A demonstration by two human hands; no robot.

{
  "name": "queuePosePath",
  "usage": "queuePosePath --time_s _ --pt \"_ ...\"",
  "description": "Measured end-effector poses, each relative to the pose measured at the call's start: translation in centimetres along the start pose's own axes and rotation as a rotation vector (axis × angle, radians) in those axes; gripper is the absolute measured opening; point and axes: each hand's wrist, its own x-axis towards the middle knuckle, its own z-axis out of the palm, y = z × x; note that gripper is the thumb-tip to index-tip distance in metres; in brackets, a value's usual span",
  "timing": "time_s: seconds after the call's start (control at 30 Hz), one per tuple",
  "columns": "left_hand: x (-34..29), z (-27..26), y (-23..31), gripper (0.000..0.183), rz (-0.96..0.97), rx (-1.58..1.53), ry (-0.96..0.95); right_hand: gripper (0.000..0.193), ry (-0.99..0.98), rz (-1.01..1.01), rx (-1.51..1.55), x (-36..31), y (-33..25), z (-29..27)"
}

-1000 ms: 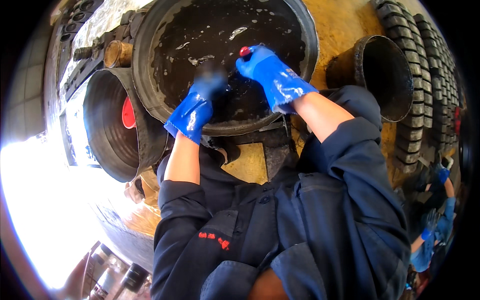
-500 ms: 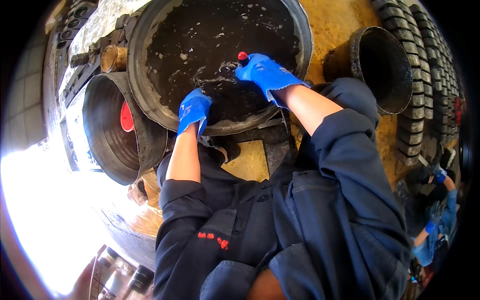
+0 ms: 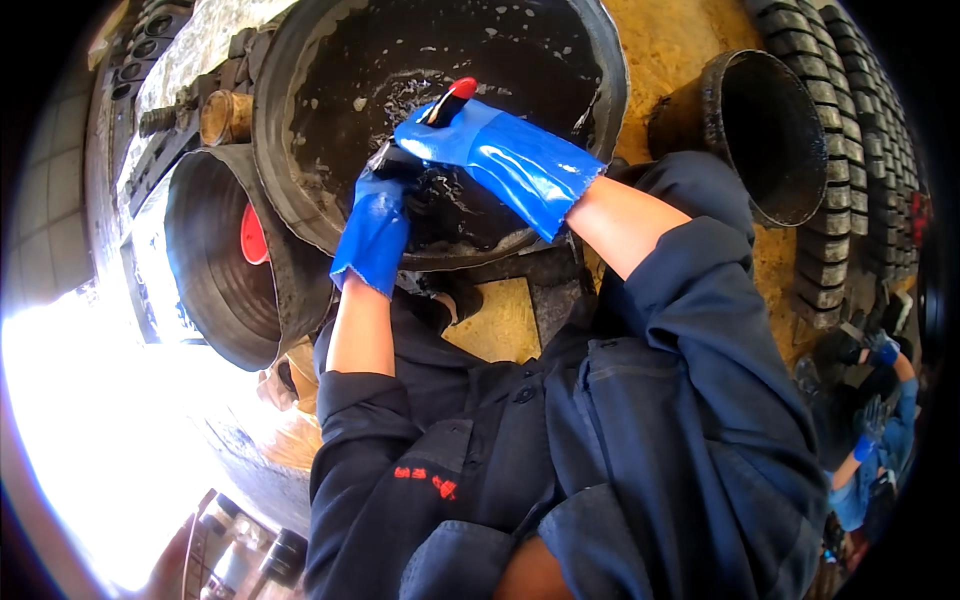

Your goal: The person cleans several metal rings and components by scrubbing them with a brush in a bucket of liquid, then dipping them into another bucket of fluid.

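Right hand point(image 3: 445, 132), blue-gloved, clenched round a dark handle with a red end point(image 3: 462, 89); fingers curled, thumb side up, red end sticking out above the fist, leaning right. Rest of the tool hidden under the glove, so exact type can't be told.

Left hand point(image 3: 382, 190), also blue-gloved, just below and left of the right one, the two touching or nearly so. Its fingers bend around or against something black and shiny point(image 3: 396, 160); can't tell whether that's a separate piece or the wet dark glove front, so its grip can't be told either.

Handle: glossy, red cap, black below with a pale streak, held over the near part of a large round black tub point(image 3: 272, 120). Tub holds dark liquid point(image 3: 500, 60), bubbles and light flecks on top, ripples close to the hands. Both gloves look wet and shiny; cuffs ragged-edged, bare forearms behind, sleeves of a dark navy work jacket point(image 3: 560, 450) rolled up.

Left of tub: black bucket point(image 3: 215, 260) lying tilted, mouth showing, red round piece point(image 3: 256, 234) inside. Right: dark bucket point(image 3: 713, 120) on yellowish floor point(image 3: 690, 40), beside treaded tyres point(image 3: 830, 215). Far right edge: co-worker's gloved hand point(image 3: 871, 425), blue cuff.
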Motion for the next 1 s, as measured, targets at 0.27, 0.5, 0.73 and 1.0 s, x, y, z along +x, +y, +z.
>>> queuePosePath --time_s 0.27,0.5,0.73,1.0 --pt "-1.3 -0.2 1.0 0.05 -0.056 -0.311 0.013 0.047 0.311 0.167 0.186 -1.8 0.7 -2.3" --pt "-0.6 -0.3 -0.1 0.039 -0.099 -0.41 -0.072 0.042 0.347 0.34 -0.146 -0.7 3.9 -2.3" --pt "1.1 -2.5 -3.6 0.028 -0.208 -0.277 -0.068 0.021 0.099 0.029 0.163 3.0 2.8 1.2" --pt "1.8 -5.8 -4.3 0.04 -0.003 0.21 -0.334 0.025 -0.041 -0.298 -0.356 -1.1 -1.4 2.5"
